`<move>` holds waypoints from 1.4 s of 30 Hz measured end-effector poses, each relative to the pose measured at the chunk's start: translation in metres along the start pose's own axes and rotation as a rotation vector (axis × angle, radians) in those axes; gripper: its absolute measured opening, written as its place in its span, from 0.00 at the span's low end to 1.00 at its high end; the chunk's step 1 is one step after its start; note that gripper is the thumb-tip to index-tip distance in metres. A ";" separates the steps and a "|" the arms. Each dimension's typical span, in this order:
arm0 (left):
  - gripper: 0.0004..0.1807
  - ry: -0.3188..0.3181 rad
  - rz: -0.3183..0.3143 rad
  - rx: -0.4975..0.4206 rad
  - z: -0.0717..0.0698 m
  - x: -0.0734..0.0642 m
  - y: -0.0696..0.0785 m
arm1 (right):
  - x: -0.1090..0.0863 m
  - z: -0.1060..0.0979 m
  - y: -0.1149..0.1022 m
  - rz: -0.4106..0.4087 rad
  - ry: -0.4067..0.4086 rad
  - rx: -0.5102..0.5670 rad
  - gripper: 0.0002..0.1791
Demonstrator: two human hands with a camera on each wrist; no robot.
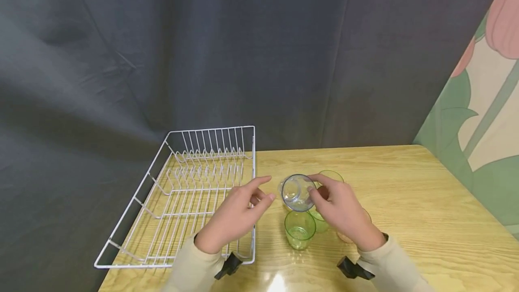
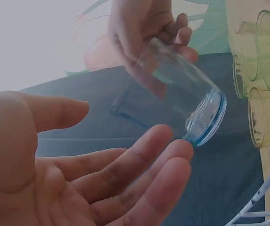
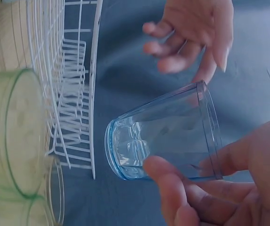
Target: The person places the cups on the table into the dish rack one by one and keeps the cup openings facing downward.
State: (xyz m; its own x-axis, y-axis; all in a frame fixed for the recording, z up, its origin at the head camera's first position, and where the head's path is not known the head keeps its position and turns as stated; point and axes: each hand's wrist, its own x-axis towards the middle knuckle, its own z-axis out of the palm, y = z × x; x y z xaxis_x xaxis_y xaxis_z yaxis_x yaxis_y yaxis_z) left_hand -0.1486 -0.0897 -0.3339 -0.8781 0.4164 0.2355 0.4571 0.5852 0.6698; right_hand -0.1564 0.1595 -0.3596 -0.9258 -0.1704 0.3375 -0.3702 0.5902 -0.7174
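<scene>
My right hand [image 1: 342, 206] pinches a clear bluish drinking glass [image 1: 289, 195] near its rim, thumb and fingers on either side of the wall. Held above the table, the glass lies tilted in the right wrist view, its thick blue base [image 3: 120, 153] pointing away from that hand. My left hand [image 1: 239, 211] is beside the glass with fingers spread and bent a little, gripping nothing. In the left wrist view its fingertips [image 2: 172, 150] overlap the base of the glass. Below the held glass, a green glass [image 1: 300, 235] stands upright on the table.
More glasses cluster under and behind my right hand: a second green one [image 1: 320, 225], a yellow-green one [image 1: 333, 175] and an orange-tinted one [image 1: 344, 238], partly hidden. A white wire dish rack [image 1: 254, 157] stands at the left of the wooden table [image 1: 397, 175]. A dark curtain [image 1: 259, 57] hangs behind.
</scene>
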 end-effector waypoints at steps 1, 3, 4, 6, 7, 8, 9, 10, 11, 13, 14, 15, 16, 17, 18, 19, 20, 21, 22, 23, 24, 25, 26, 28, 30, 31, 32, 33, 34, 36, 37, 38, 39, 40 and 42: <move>0.27 -0.007 -0.001 -0.001 0.001 0.001 0.000 | 0.000 0.002 -0.002 0.001 -0.007 0.016 0.15; 0.28 -0.028 -0.002 -0.003 0.003 0.002 0.000 | -0.001 0.004 -0.005 0.004 -0.018 0.039 0.15; 0.28 -0.040 -0.001 -0.007 0.004 0.003 -0.001 | -0.001 0.006 -0.006 0.005 -0.021 0.046 0.15; 0.27 -0.067 -0.006 -0.021 0.005 0.004 -0.001 | -0.001 0.008 -0.007 0.006 -0.024 0.049 0.14; 0.27 -0.078 -0.011 -0.025 0.006 0.004 -0.001 | -0.001 0.009 -0.007 0.006 -0.025 0.050 0.15; 0.27 -0.085 -0.012 -0.027 0.007 0.005 -0.002 | -0.001 0.010 -0.007 0.005 -0.024 0.048 0.15; 0.27 -0.089 -0.011 -0.027 0.007 0.005 -0.002 | -0.001 0.010 -0.007 0.006 -0.025 0.047 0.15; 0.27 -0.091 -0.011 -0.028 0.008 0.005 -0.002 | -0.001 0.011 -0.007 0.008 -0.027 0.049 0.15; 0.27 -0.088 -0.008 -0.025 0.008 0.005 -0.002 | -0.001 0.011 -0.007 0.013 -0.033 0.057 0.15; 0.27 -0.078 0.011 -0.014 0.007 0.005 -0.002 | -0.001 0.010 -0.006 0.034 -0.059 0.106 0.16; 0.27 -0.073 0.021 -0.012 0.007 0.005 -0.003 | 0.000 0.009 -0.005 0.050 -0.076 0.146 0.16; 0.27 -0.067 0.032 -0.010 0.007 0.005 -0.003 | 0.000 0.008 -0.004 0.059 -0.094 0.190 0.17; 0.27 -0.064 0.042 -0.010 0.006 0.004 -0.003 | 0.001 0.007 -0.003 0.077 -0.112 0.236 0.18; 0.27 -0.059 0.053 -0.008 0.006 0.004 -0.003 | 0.003 0.006 -0.002 0.092 -0.130 0.284 0.19; 0.27 -0.057 0.062 -0.008 0.006 0.004 -0.003 | 0.004 0.005 -0.001 0.106 -0.144 0.329 0.20; 0.27 -0.056 0.067 -0.009 0.006 0.004 -0.003 | 0.005 0.004 0.001 0.119 -0.158 0.366 0.22; 0.27 -0.058 0.074 -0.010 0.006 0.004 -0.003 | 0.006 0.003 0.002 0.128 -0.167 0.393 0.24; 0.27 -0.061 0.081 -0.009 0.006 0.004 -0.003 | 0.007 0.002 0.003 0.137 -0.179 0.412 0.25; 0.27 -0.065 0.089 -0.009 0.006 0.004 -0.003 | 0.008 0.002 0.004 0.153 -0.188 0.428 0.27; 0.27 -0.071 0.095 -0.009 0.006 0.004 -0.003 | 0.009 0.001 0.005 0.162 -0.198 0.441 0.28; 0.27 -0.077 0.100 -0.009 0.006 0.004 -0.003 | 0.010 0.001 0.006 0.175 -0.208 0.450 0.29; 0.27 -0.084 0.106 -0.010 0.007 0.004 -0.003 | 0.010 0.000 0.007 0.189 -0.219 0.457 0.29; 0.27 -0.091 0.111 -0.010 0.007 0.003 -0.003 | 0.011 0.000 0.008 0.202 -0.229 0.461 0.30; 0.27 -0.106 0.120 -0.008 0.006 0.003 -0.003 | 0.012 0.001 0.010 0.231 -0.244 0.463 0.31; 0.27 -0.123 0.130 -0.001 0.006 0.002 -0.003 | 0.012 0.001 0.011 0.259 -0.253 0.459 0.32; 0.27 -0.131 0.136 -0.001 0.006 0.001 -0.003 | 0.013 0.002 0.011 0.273 -0.257 0.457 0.32; 0.27 -0.139 0.140 0.000 0.006 0.001 -0.003 | 0.013 0.002 0.011 0.284 -0.259 0.453 0.32; 0.27 -0.146 0.142 0.000 0.005 0.001 -0.003 | 0.013 0.003 0.012 0.294 -0.258 0.449 0.32; 0.27 -0.152 0.145 -0.001 0.005 0.000 -0.003 | 0.013 0.003 0.012 0.302 -0.258 0.444 0.32; 0.26 -0.156 0.142 0.000 0.005 0.000 -0.003 | 0.013 0.004 0.012 0.315 -0.255 0.431 0.31; 0.26 -0.154 0.138 0.001 0.005 -0.001 -0.003 | 0.013 0.005 0.012 0.320 -0.255 0.421 0.31; 0.26 -0.152 0.133 0.003 0.005 -0.001 -0.003 | 0.013 0.005 0.012 0.324 -0.250 0.413 0.31; 0.26 -0.148 0.129 0.004 0.005 -0.001 -0.003 | 0.014 0.006 0.012 0.329 -0.246 0.407 0.32; 0.26 -0.145 0.126 0.005 0.005 -0.001 -0.003 | 0.014 0.006 0.012 0.327 -0.243 0.400 0.32; 0.26 -0.129 0.119 0.010 0.005 0.000 -0.002 | 0.014 0.007 0.011 0.325 -0.234 0.395 0.31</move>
State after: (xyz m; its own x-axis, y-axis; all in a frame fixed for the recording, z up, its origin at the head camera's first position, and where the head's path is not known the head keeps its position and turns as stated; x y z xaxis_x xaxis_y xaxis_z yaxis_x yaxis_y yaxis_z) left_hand -0.1490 -0.0875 -0.3393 -0.7926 0.5688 0.2194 0.5586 0.5334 0.6351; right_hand -0.1740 0.1582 -0.3667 -0.9728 -0.2261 -0.0513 -0.0216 0.3085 -0.9510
